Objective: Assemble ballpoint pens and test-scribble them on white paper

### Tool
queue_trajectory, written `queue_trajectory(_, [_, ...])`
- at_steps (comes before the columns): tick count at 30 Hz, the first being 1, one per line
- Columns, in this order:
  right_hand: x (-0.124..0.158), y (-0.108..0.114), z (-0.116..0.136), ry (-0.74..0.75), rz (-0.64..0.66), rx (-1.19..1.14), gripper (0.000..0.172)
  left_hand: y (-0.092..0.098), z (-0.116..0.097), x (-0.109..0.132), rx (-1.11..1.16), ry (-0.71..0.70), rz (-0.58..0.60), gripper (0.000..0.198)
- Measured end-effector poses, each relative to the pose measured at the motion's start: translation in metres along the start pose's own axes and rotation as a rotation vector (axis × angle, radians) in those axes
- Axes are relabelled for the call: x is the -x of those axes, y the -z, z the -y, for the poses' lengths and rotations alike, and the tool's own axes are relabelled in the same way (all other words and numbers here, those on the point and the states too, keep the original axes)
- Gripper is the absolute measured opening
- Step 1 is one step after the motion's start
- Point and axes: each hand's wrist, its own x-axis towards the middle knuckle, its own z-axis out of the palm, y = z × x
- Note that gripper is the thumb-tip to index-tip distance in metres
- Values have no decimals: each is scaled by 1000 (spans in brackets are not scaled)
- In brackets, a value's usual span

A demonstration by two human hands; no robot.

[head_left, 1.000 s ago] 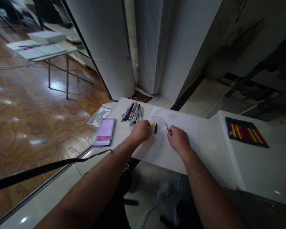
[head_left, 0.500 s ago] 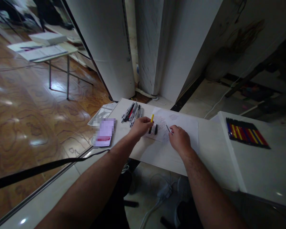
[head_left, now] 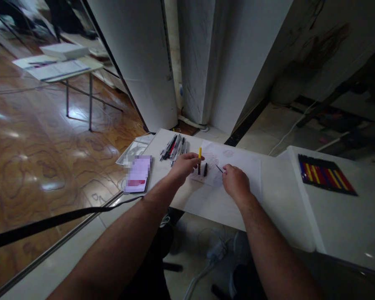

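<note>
My left hand (head_left: 183, 167) pinches a yellow marker pen (head_left: 200, 152) with a black lower part, held upright over the paper. On the scribbled white sheet (head_left: 251, 173), a small black piece like a pen cap (head_left: 205, 169) stands or lies just right of the marker; I cannot tell which. My right hand (head_left: 236, 182) is closed on a thin dark stick (head_left: 219, 168), possibly a pen refill, whose tip points left toward the black piece. Its other end is hidden by the fingers.
Several pens (head_left: 175, 148) lie in a heap at the table's far left, near a phone (head_left: 139, 173) on the left edge. A pack of coloured markers (head_left: 326, 175) lies on the white surface at right. A black strap (head_left: 65, 216) crosses at lower left.
The thin stick in my right hand has tilted flatter, its tip now lower and slightly further left. My left hand still holds the marker in nearly the same spot.
</note>
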Motion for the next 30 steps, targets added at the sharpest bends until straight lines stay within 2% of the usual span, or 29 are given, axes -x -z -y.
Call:
queue_trajectory(10, [0, 1, 3, 0, 42, -7, 26, -1, -2, 3, 56, -28, -5, 15])
queue_trajectory(18, [1, 0, 2, 28, -10, -80, 28, -2, -4, 6, 168, 12, 6, 21])
queue_trajectory(24, [1, 2, 4, 44, -21, -94, 26, -1, -5, 8, 173, 14, 14, 22])
queue_trajectory(30, [2, 3, 3, 31, -86, -140, 21, 0, -3, 6, 170, -4, 14, 21])
